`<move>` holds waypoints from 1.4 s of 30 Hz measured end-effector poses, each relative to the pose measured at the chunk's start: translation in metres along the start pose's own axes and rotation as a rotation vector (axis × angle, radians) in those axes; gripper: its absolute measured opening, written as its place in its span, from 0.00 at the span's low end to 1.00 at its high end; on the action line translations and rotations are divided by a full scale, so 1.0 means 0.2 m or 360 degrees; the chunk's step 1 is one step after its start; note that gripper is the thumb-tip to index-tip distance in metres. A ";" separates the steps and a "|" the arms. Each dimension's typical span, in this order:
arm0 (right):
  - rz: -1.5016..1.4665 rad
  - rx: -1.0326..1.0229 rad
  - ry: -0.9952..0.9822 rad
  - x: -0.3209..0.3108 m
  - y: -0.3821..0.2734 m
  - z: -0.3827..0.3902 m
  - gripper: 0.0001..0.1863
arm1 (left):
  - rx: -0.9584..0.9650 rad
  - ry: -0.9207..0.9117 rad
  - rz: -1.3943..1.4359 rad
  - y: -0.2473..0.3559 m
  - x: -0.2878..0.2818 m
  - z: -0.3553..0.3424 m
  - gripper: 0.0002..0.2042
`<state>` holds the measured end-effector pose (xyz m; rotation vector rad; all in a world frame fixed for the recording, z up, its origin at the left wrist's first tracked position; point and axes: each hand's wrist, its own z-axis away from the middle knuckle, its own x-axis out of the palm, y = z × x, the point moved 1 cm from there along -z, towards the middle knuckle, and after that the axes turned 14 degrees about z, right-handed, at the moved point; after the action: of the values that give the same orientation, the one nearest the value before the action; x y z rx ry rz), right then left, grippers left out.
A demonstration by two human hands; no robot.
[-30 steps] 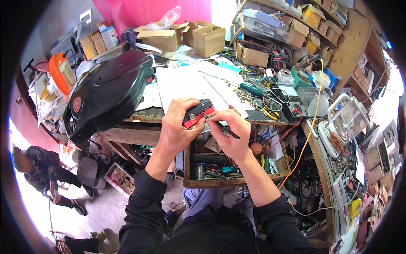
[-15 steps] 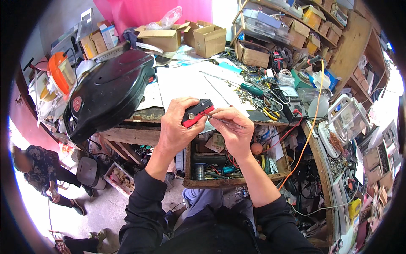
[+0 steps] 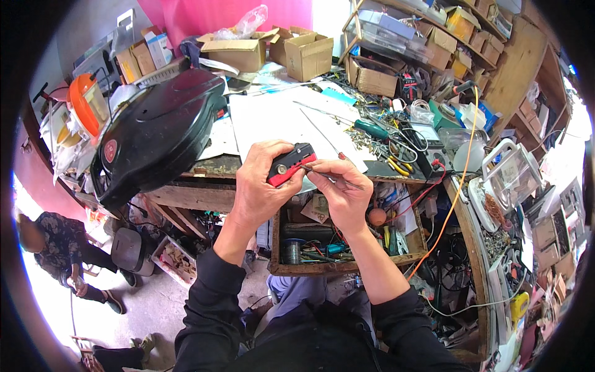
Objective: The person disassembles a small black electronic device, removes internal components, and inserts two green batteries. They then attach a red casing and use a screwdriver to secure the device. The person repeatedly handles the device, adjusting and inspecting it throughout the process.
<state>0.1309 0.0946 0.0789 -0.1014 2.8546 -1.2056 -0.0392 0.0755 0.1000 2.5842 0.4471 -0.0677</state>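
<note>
In front of my chest, over the front edge of the bench, my left hand [image 3: 255, 189] grips a small black-and-red box-shaped device [image 3: 297, 162] with a round metal part on its face. Its thumb and fingers are wrapped around the device's left end. My right hand [image 3: 347, 201] pinches a slim, dark metal tool [image 3: 352, 185], its exact kind hidden by the fingers. The tool's tip meets the device's red side, or lies very close to it. My right fingertips are right beside the device's near right edge.
An open wooden drawer [image 3: 347, 266] with a wire spool sits below my hands. White paper [image 3: 263, 124] covers the bench, with a green-handled screwdriver [image 3: 370, 128] beyond. A large black plastic cover [image 3: 164, 133] stands left. An orange cable [image 3: 455, 198] hangs right. Another person [image 3: 59, 248] is at far left.
Both hands stay almost in place on the device. The tool in my right hand has tilted slightly, and more of its rear end shows past the fingers.
</note>
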 end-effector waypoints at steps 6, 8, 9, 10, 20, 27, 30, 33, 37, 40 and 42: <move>0.0068 -0.0035 -0.0017 -0.01 0.00 -0.01 0.08 | 0.0024 -0.0006 -0.0017 0.00 0.01 0.00 0.21; 0.0098 -0.0044 -0.0017 -0.02 -0.01 -0.01 0.08 | 0.0022 -0.0015 -0.0030 0.00 0.01 0.00 0.21; 0.0112 -0.0044 -0.0018 -0.02 -0.01 -0.01 0.09 | 0.0022 -0.0023 -0.0041 0.00 0.00 0.00 0.21; 0.0126 -0.0044 -0.0019 -0.02 -0.01 -0.01 0.09 | 0.0023 -0.0031 -0.0053 0.00 0.00 0.00 0.21; 0.0272 -0.0138 -0.0074 -0.04 -0.03 -0.04 0.09 | -0.0001 -0.0048 -0.0060 0.00 0.00 0.00 0.21; 0.0286 -0.0156 -0.0092 -0.04 -0.03 -0.04 0.10 | -0.0025 -0.0029 -0.0018 0.01 0.00 0.00 0.21; 0.0281 -0.0162 -0.0102 -0.04 -0.04 -0.05 0.10 | -0.0034 -0.0027 -0.0011 0.01 0.00 0.00 0.20; 0.0262 -0.0155 -0.0106 -0.04 -0.04 -0.05 0.11 | -0.0036 -0.0026 -0.0005 0.01 0.00 0.00 0.21; 0.0265 -0.0153 -0.0104 -0.04 -0.03 -0.05 0.10 | -0.0021 -0.0049 -0.0036 0.00 -0.01 0.01 0.21; 0.0234 -0.0136 -0.0114 -0.03 -0.03 -0.05 0.10 | -0.0050 -0.0045 -0.0029 0.01 -0.01 0.00 0.21; 0.0129 -0.0082 -0.0084 -0.02 -0.02 -0.03 0.10 | -0.0062 -0.0042 -0.0036 0.02 -0.01 0.00 0.21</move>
<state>0.1349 0.0969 0.0857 -0.0182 2.8152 -1.0984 -0.0408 0.0716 0.1018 2.5373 0.4637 -0.1003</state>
